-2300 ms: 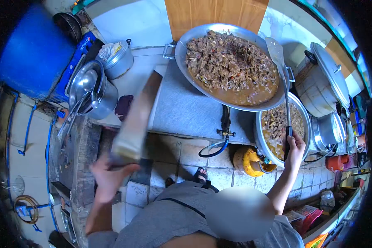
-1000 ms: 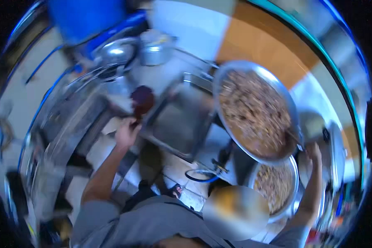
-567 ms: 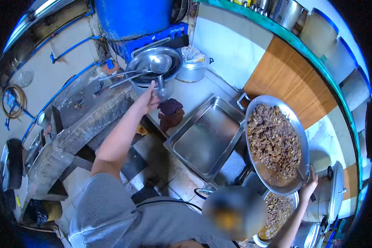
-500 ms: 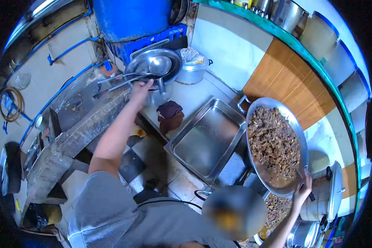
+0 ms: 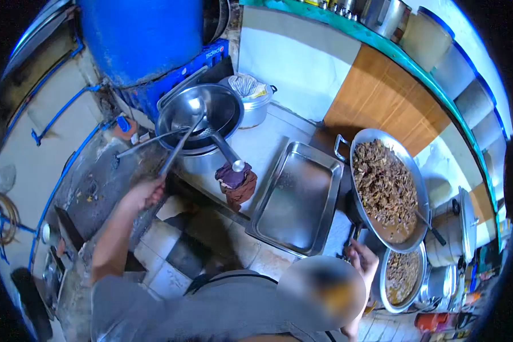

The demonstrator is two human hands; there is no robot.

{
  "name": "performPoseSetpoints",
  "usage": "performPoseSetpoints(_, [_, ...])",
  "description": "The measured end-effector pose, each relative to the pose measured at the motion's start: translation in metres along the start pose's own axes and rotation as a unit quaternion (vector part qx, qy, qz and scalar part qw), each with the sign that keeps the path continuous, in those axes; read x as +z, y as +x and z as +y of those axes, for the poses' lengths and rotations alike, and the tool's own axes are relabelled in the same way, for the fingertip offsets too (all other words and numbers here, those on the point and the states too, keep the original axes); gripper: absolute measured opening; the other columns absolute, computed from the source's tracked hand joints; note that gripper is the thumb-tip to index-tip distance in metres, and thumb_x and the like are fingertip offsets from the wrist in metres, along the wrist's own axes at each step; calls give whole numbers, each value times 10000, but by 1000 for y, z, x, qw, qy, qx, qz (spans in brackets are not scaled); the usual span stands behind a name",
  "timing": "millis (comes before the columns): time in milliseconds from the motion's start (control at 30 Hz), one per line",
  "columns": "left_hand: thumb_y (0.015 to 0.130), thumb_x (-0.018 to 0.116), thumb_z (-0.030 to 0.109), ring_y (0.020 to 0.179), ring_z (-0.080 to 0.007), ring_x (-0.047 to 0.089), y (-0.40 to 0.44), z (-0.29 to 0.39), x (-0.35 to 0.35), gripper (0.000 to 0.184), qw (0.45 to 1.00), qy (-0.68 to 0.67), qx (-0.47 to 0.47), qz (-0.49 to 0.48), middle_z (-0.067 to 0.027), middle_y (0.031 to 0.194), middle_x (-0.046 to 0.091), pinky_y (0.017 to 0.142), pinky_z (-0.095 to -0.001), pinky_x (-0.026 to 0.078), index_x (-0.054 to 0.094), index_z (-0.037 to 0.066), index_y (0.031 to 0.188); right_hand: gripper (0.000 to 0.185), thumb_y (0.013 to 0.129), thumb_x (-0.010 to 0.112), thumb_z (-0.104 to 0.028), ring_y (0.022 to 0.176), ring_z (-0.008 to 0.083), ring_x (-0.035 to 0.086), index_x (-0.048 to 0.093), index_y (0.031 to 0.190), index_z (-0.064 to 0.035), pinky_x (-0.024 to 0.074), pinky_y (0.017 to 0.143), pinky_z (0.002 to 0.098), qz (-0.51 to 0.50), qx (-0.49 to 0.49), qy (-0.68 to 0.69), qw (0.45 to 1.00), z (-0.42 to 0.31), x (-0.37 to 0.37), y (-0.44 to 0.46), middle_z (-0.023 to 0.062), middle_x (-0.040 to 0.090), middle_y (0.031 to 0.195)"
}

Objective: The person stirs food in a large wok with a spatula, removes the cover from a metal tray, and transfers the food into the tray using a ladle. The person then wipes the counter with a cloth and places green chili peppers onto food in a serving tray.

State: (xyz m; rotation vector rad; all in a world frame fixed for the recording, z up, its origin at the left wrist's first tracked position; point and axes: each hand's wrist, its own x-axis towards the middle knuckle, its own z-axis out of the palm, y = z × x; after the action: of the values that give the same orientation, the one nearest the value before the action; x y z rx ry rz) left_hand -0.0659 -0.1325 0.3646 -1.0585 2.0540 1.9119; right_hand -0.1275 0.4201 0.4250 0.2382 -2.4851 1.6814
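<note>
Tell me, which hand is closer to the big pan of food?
The right hand. It is just short of the big pan's near edge; the left hand is farther off, beyond the steel tray.

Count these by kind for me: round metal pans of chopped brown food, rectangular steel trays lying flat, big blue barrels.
Round metal pans of chopped brown food: 2
Rectangular steel tray, lying flat: 1
Big blue barrel: 1
Total: 4
</note>
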Motion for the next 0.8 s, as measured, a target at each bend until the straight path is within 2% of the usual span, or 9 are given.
performPoseSetpoints(67, [808,598,253,378,-48,325,-36,24,30,211,894,-390,-91,-200,27,520,398,350,-192,267,469,118,709,243,743,546,-8,646,153,546,610,970,48,423,617,230,-63,-63,-40,995,-21,21,9,98,617,735])
performPoseSetpoints(233, [823,563,187,364,-45,304,-43,30,50,165,891,-400,-18,-212,24,527,407,331,-193,243,453,104,732,197,764,542,-13,625,150,555,622,935,43,426,581,220,-122,-168,-24,978,-51,70,17,101,624,751])
performPoseSetpoints(300, [802,567,138,362,-52,310,-61,44,78,127,972,-200,80,-89,27,511,396,337,-192,253,448,101,774,228,768,571,-14,649,139,559,621,990,3,422,570,202,-176,-57,75,980,-58,86,11,93,635,798])
performPoseSetpoints(400, [776,575,99,360,-64,324,-88,57,130,145,976,-95,181,-75,30,484,388,342,-201,252,447,96,708,287,792,596,-73,677,135,545,581,1071,-5,410,562,219,-228,-98,116,962,-73,108,10,93,622,872])
performPoseSetpoints(500, [727,588,37,368,-69,351,-113,65,190,134,973,-100,169,-118,16,490,413,349,-196,264,468,70,677,351,799,594,-129,706,152,517,537,1112,19,412,618,261,-205,-131,94,965,-87,122,15,96,573,885])
performPoseSetpoints(567, [679,590,-11,404,-96,407,-102,54,229,98,900,-92,327,-274,-10,531,459,365,-199,306,506,37,696,313,798,589,-132,691,161,509,549,1060,35,419,623,264,-109,-177,97,973,-78,135,19,99,555,856])
performPoseSetpoints(633, [632,608,-38,464,-135,472,-113,57,274,172,856,-60,421,-292,-45,605,521,394,-218,365,533,3,780,267,799,584,-139,692,164,511,556,994,42,427,629,269,-112,-104,44,987,-79,122,19,109,550,878])
performPoseSetpoints(733, [612,640,-30,606,-181,553,-131,55,345,242,813,-177,412,-372,-89,791,584,478,-248,428,534,-13,829,233,792,594,-138,664,154,508,561,953,27,433,624,266,14,-69,120,990,-52,90,10,96,558,834])
performPoseSetpoints(800, [629,688,49,752,-229,571,-117,28,380,379,796,-4,409,-447,-144,933,558,597,-304,466,513,-22,958,145,766,589,-90,588,170,511,524,854,4,445,551,269,31,22,16,999,-47,45,-5,86,550,698])
